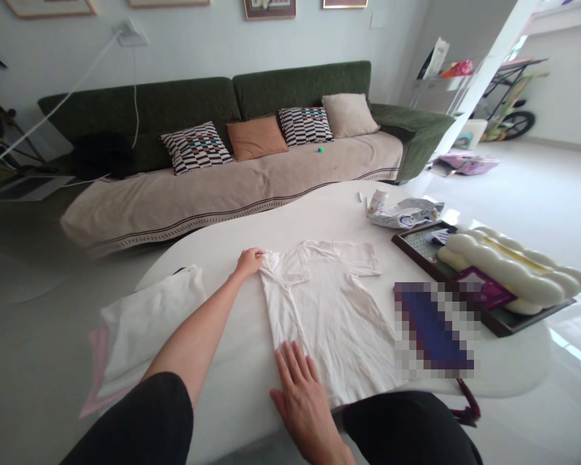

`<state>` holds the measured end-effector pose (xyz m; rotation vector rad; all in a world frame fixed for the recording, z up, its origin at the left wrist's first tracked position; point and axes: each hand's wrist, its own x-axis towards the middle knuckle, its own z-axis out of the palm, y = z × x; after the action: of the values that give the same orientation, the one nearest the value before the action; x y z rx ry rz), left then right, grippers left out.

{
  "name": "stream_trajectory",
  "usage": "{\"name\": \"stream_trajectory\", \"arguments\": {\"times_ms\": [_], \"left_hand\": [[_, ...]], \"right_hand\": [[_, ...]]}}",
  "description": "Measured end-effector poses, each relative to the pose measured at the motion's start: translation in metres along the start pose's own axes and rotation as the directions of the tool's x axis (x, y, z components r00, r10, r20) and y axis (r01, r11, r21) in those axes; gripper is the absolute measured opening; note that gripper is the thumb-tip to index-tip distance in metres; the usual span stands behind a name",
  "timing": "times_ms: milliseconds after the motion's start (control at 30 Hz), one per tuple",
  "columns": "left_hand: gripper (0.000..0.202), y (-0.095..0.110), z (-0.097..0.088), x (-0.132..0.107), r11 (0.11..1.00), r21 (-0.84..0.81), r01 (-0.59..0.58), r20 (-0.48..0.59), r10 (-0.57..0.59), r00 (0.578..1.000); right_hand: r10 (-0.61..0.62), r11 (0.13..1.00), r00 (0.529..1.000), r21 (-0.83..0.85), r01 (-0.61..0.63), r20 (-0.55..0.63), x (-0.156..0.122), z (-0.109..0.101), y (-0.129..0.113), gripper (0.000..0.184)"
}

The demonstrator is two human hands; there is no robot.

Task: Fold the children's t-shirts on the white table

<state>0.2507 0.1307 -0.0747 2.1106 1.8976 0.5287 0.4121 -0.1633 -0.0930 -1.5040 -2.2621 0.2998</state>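
The white shirt (319,303) is lying flat on the round counter (319,213) w/ a green sofa (193,106) behind. The left hand (249,261) is pinching its top corner, and the right hand (297,387) is pressing flat & open on its bottom edge.

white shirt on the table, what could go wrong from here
The white shirt reaches the near edge of the table, so it might slide off if the flat right hand lifts. The left hand pinches only the far corner, and the cloth is creased, so a fold may come out uneven.
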Motion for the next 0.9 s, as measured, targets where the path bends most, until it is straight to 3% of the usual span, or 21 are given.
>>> {"name": "stream_trajectory", "arguments": {"times_ms": [200, 400, 500, 567, 667, 733, 900], "left_hand": [[0.017, -0.006, -0.007, 0.004, 0.984, 0.160, -0.080, 0.085, 0.067, 0.994], [0.018, -0.024, -0.019, -0.013, 0.960, 0.255, -0.118, 0.124, 0.089, 0.988], [0.019, -0.037, -0.030, -0.026, 0.951, 0.294, -0.097, 0.122, 0.064, 0.990], [0.022, -0.036, -0.031, -0.036, 0.950, 0.304, -0.074, 0.066, 0.057, 0.996], [0.036, -0.020, -0.016, -0.056, 0.946, 0.268, -0.180, -0.013, 0.191, 0.982], [0.045, -0.004, 0.002, -0.070, 0.926, 0.253, -0.281, 0.021, 0.285, 0.958], [0.059, 0.017, 0.034, -0.090, 0.937, 0.287, -0.197, 0.072, 0.184, 0.980]], "right_hand": [[0.048, 0.999, 0.992, -0.026, -0.045, 0.120, -0.005, 0.008, 0.005, 0.071], [0.028, 0.999, 0.986, -0.027, -0.024, 0.164, -0.015, 0.014, -0.008, 0.079], [0.017, 1.000, 0.987, -0.010, -0.016, 0.162, -0.014, 0.013, -0.016, 0.080], [0.023, 1.000, 0.991, -0.010, -0.021, 0.135, -0.008, 0.010, -0.019, 0.075], [0.038, 0.999, 0.995, -0.027, -0.036, 0.087, 0.006, 0.008, -0.018, 0.066], [0.050, 0.998, 0.996, -0.032, -0.048, 0.078, 0.013, 0.010, -0.015, 0.063], [0.086, 0.996, 0.989, -0.005, -0.086, 0.119, 0.010, 0.017, -0.016, 0.068]]}}
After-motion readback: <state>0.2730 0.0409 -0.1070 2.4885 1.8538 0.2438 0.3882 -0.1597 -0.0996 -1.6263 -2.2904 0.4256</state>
